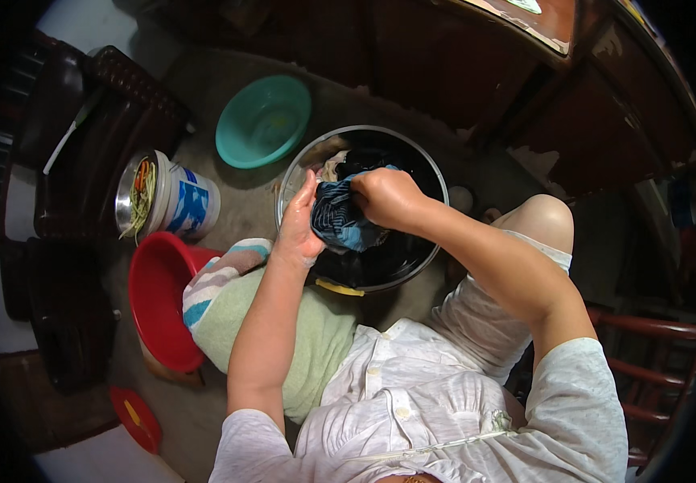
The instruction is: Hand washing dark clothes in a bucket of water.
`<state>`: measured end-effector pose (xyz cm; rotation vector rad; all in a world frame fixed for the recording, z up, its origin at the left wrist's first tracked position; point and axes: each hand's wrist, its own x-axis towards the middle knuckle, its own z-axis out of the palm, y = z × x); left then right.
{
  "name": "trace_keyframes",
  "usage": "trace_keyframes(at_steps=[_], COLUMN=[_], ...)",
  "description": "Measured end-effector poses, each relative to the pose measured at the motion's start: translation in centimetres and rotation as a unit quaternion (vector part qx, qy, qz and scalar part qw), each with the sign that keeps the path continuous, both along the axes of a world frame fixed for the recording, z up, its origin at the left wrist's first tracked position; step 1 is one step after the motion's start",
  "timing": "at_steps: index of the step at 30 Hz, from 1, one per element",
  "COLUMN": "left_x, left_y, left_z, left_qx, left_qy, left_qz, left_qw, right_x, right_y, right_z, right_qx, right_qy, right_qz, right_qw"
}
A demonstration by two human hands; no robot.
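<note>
A metal basin point(363, 128) with dark contents stands on the floor before my knees. Above it I hold a blue and black patterned cloth point(343, 208) in both hands. My left hand point(301, 220) supports the cloth from the left, thumb up, its other fingers partly hidden by the fabric. Closed in a fist, my right hand point(387, 196) grips the cloth from above on the right side. Both the left palm and wrist look wet, with a little foam at the wrist. Beige and dark cloth point(334, 166) lies in the basin behind my hands.
A green plastic basin point(263, 121) sits beyond, to the left. Nearer stands a white-and-blue bucket point(194, 202) topped by a steel bowl of vegetable strips point(141, 193). A red basin point(163, 302) is beside a green towel point(299, 344) over my leg. Dark wooden cabinets point(444, 78) line the far side.
</note>
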<state>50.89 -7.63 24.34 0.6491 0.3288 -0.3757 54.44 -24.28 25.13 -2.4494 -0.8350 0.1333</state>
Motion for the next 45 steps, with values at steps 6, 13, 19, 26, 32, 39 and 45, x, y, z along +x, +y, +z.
trace_keyframes(at_steps=[6,13,19,26,32,39,45], left_x=[0.4,1.0,-1.2,-0.9,-1.1,-0.6,-0.5], left_y=[1.1,1.6,-0.6,0.2,0.0,1.5,2.2], left_z=[0.9,0.3,1.5,1.0,2.3,6.3,6.1], left_qx=[0.246,0.591,0.751,0.740,0.731,0.391,0.144], left_qy=[-0.123,-0.227,-0.353,-0.381,-0.333,-0.263,-0.240], left_qz=[-0.038,0.090,0.019,0.114,0.173,0.319,0.194], left_qw=[0.961,0.768,0.558,0.542,0.570,0.822,0.940], right_x=[2.4,2.6,3.3,2.4,0.9,2.5,1.1], right_y=[-2.0,-2.1,-1.6,-0.9,-0.8,-2.3,-3.4], right_z=[0.6,0.6,-0.7,-0.4,-1.5,2.4,3.6], right_qx=[0.389,0.435,0.433,0.323,0.090,0.371,0.195], right_qy=[0.420,0.497,0.526,0.151,-0.043,0.113,0.228], right_qz=[-0.046,-0.032,-0.080,-0.068,-0.003,-0.042,0.216], right_qw=[0.819,0.750,0.728,0.932,0.995,0.921,0.929])
